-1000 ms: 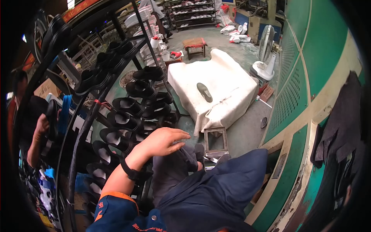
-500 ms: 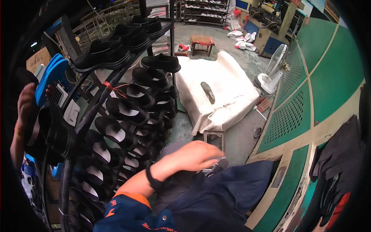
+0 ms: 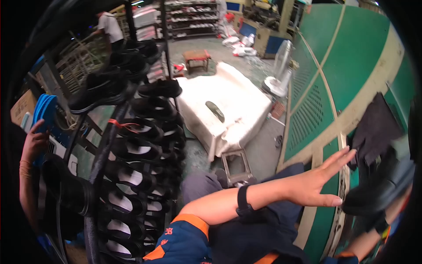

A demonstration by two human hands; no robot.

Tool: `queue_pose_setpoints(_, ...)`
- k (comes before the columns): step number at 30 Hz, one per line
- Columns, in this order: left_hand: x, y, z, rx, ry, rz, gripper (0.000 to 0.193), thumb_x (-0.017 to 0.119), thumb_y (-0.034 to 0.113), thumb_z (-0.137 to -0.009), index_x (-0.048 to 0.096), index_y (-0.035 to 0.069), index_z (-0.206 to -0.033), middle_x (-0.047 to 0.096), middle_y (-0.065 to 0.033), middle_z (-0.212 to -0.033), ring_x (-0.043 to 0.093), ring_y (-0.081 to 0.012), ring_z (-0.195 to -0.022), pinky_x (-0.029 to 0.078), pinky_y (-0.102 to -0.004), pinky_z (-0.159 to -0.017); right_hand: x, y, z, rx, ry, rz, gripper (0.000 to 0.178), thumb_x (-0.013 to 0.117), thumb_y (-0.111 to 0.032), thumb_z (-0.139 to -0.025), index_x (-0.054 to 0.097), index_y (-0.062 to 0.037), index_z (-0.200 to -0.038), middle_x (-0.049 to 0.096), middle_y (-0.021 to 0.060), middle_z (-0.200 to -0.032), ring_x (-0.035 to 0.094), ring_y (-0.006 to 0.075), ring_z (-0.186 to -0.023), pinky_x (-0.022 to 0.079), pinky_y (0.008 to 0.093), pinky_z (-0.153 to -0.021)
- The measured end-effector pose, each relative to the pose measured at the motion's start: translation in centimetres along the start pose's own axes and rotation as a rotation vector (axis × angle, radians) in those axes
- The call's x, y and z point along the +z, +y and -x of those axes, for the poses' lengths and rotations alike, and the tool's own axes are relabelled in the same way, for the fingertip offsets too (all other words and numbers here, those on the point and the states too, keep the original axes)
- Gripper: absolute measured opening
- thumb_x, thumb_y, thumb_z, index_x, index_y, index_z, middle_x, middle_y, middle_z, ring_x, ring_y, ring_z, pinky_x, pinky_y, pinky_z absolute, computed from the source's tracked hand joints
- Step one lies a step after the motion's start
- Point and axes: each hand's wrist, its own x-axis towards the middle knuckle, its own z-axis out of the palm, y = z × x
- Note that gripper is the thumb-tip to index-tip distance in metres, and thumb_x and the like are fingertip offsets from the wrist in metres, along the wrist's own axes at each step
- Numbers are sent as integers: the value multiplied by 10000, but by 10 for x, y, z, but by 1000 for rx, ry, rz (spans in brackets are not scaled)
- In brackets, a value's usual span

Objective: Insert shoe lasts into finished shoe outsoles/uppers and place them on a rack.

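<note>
Green partition (image 3: 351,57), black shoe (image 3: 378,189) just beyond left hand (image 3: 314,185)'s fingertips.

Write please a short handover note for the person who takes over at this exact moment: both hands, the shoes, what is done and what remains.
Left hand: open and flat, fingers stretched toward the black shoe, fingertips close beside it; contact unclear.
Right hand: mostly hidden behind that shoe at the lower right; it seems to support it, grip not visible.
Shoe rack: on the left, rows filled with black shoes.
Another person's hand is beside the rack.
Done: rack looks nearly full.
Left: this one shoe is off the rack.
</note>
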Motion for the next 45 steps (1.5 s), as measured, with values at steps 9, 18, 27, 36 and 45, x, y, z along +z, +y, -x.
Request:
queue_pose_setpoints(9,60,-47,173,-606,790,1276,722,441,490,-988,154,132,-1546,303,-126,-1533,400,-238,-1352,340,-389,-1105,196,149,218,1342,-497,-989,298,561,-219,-879,665,35,-996,700,144,-952,665,259,-867,535,373,-832)
queue_pose_setpoints(18,36,-54,219,-838,1145,1471,420,428,358,-1014,549,74,-1299,679,-105,-1142,687,-223,-954,571,-382,-828,276,189,320,1835,-513,-997,294,571,-241,-858,643,1,-1008,677,169,-916,665,310,-854,560,450,-784)
queue_pose_setpoints(27,-9,-86,217,-1085,1037,729,671,404,439,-1021,199,66,-1540,255,-89,-1580,260,-177,-1440,208,-321,-1177,304,163,300,1420,-1124,-893,273,513,-125,-910,675,25,-1072,690,113,-1006,658,197,-898,499,303,-865)
queue_pose_setpoints(36,-32,-179,212,-1258,1187,864,437,571,396,-933,623,55,-1202,671,-50,-1103,639,-157,-947,506,-283,-821,298,165,327,963,-1000,-1002,290,467,-78,-844,684,84,-949,692,120,-998,635,209,-943,463,298,-877)
queue_pose_setpoints(45,-17,-144,201,-1228,1144,633,409,458,301,-955,629,18,-1195,644,-65,-1163,584,-160,-1099,427,-275,-962,288,132,325,863,-934,-719,195,591,-109,-861,676,40,-953,710,113,-1006,676,204,-929,501,299,-831)
